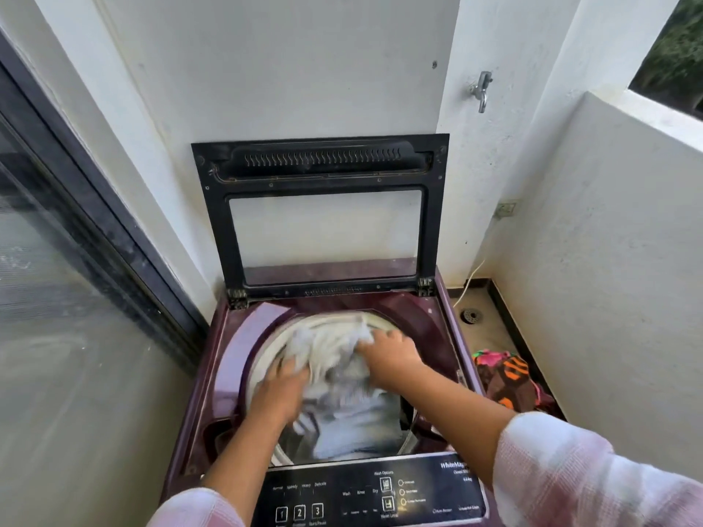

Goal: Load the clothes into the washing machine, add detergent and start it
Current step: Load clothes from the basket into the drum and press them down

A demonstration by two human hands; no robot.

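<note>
Here we count one washer (437,321), its lid (217,222) standing upright against the wall. Its one drum (262,359) holds a pale bundle of clothes (342,359), too blurred for us to count the pieces.

Two hands are in the drum, both palm down, with the forearms reaching in from the near side over the panel (418,484). The left hand (281,389) lies on the near left part of the bundle. Its fingertips are sunk into the folds, so we cannot tell how they are set. The right hand (392,353) sits on the far right part, knuckles up, fingers bent down and gripping the cloth.

On the panel we see three buttons (299,512), marked 1, 2 and 3. One tap (481,91) sticks out of the wall above and right of the lid. On the floor right of the washer we find one drain (471,316) and one heap (502,378) of bright patterned cloth. One glass door (57,279) runs along the left.
</note>
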